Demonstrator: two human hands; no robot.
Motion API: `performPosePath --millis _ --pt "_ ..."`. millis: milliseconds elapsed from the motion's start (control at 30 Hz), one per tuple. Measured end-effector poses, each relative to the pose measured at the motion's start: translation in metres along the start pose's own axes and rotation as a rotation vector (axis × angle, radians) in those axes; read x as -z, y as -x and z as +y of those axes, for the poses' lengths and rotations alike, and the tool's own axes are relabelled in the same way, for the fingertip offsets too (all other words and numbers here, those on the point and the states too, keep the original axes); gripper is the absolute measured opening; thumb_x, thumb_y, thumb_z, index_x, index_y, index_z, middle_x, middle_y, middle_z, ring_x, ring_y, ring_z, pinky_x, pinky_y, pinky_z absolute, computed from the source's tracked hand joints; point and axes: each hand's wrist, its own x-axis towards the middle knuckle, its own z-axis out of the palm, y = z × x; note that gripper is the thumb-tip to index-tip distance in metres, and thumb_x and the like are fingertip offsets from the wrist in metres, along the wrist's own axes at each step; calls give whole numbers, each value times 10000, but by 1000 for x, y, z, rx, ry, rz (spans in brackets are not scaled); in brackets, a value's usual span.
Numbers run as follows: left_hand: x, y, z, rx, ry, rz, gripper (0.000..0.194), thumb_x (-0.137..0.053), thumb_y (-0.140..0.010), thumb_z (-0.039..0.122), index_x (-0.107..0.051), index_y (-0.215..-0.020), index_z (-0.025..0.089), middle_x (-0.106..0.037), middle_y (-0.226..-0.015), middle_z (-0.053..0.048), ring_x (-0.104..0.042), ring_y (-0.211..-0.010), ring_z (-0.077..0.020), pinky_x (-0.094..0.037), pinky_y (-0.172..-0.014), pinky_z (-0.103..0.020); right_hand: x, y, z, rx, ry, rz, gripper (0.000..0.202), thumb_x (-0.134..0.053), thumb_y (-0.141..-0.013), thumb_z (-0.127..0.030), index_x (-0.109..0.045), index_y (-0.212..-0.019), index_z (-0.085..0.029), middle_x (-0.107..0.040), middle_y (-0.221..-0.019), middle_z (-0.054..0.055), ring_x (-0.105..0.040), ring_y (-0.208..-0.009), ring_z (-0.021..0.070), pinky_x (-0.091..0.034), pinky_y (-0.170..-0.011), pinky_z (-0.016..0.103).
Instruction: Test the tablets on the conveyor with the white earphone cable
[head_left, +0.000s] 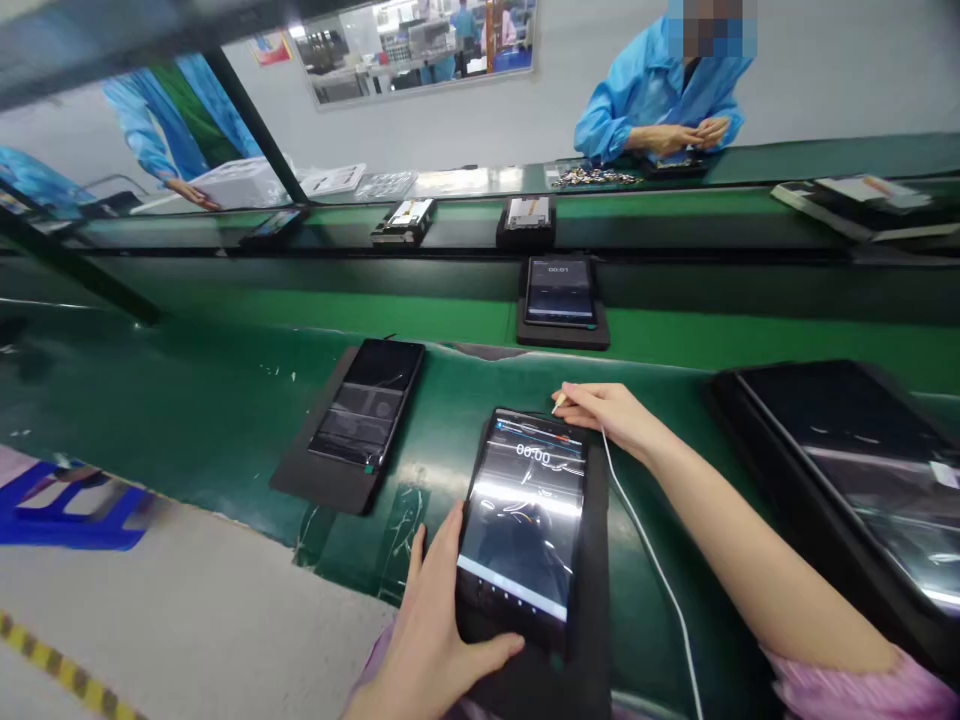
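Observation:
A lit tablet [525, 515] showing 00:00 lies on a dark pad [596, 600] on the green bench. My left hand [442, 610] grips its lower left side, with the thumb over the bottom edge and fingers along the side. Just beyond the tablet's top right corner, my right hand [600, 410] pinches the plug end of a white cable [652, 550], its tip apart from the tablet. The cable runs down past the tablet's right side. To the left, a dark-screened tablet [369, 403] rests on another pad [315, 468].
Another lit tablet [560, 291] sits on the green belt ahead. Large dark devices [847, 460] lie at right. Opened units [527, 220] stand on the far track. Across it, a person in blue [637, 90] handles small parts; another person [187, 120] stands at the left.

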Motion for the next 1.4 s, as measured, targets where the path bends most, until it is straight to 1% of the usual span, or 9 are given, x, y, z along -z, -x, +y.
performPosePath --millis 133,267,467,600,800,900,1133,1267,1400 --pt "-5 -1 -2 -3 24 34 1314 -858 -576 135 -19 -1565 351 -329 -1606 -144 -256 -1471 -439 -126 -1162 -744 -5 -2 -1 -85 -31 -94 312 -809 -784 -367 -689 -607 -139 -723 -736 87 -702 -650 134 -587 -647 186" --pt "-8 0 -4 -8 50 48 1344 -871 -555 95 -29 -1562 384 -335 -1603 -132 -292 -1457 -441 -131 -1155 -751 -4 -5 -2 -121 -34 -120 331 -832 -763 -385 -676 -597 -145 -699 -645 61 -685 -591 117 -576 -598 158" --pt "-7 -1 -3 -1 46 37 1396 -901 -514 72 -35 -1558 400 -349 -1596 -134 -320 -1442 -444 -127 -1145 -766 -5 -11 -2 -138 2 -163 327 -799 -801 -372 -673 -603 -144 -691 -601 42 -656 -548 81 -531 -551 122" --pt "-8 0 -3 21 38 45 1417 -898 -507 77 -9 -1560 407 -358 -1592 -128 -330 -1438 -440 -170 -1142 -760 -2 -15 -5 -139 47 -228 351 -827 -749 -430 -683 -611 -141 -706 -620 50 -677 -583 101 -539 -570 146" --pt "-9 0 -1 18 13 64 1450 -907 -477 82 0 -1568 379 -370 -1583 -140 -331 -1431 -452 -195 -1139 -758 -1 -21 -8 -85 91 -300 482 -860 -578 -599 -697 -615 -146 -674 -588 9 -665 -595 93 -532 -600 151" --pt "-10 1 -2 7 -1 73 1487 -920 -449 75 10 -1570 376 -376 -1578 -148 -336 -1426 -461 -204 -1131 -766 -2 -21 -9 -58 98 -323 541 -847 -525 -661 -702 -627 -151 -672 -606 1 -668 -617 96 -539 -627 162" --pt "-12 4 -9 30 -77 53 1521 -949 -411 103 -12 -1588 325 -368 -1575 -176 -286 -1438 -495 -293 -1102 -752 7 -22 -6 -95 41 -381 613 -834 -483 -722 -699 -678 -156 -717 -698 39 -710 -682 140 -581 -710 215" --pt "-13 4 -13 -43 -145 67 1614 -1002 -349 190 22 -1591 305 -405 -1550 -192 -347 -1409 -500 -319 -1108 -721 9 -23 -2 -136 -23 -390 620 -854 -460 -715 -688 -686 -161 -735 -724 58 -727 -702 154 -587 -716 206" --pt "-10 2 -15 -78 -189 59 1639 -1022 -366 305 68 -1589 276 -426 -1526 -216 -415 -1374 -487 -349 -1106 -690 9 -23 2 -155 -89 -382 613 -868 -457 -700 -673 -685 -164 -728 -700 51 -729 -695 152 -580 -685 179"
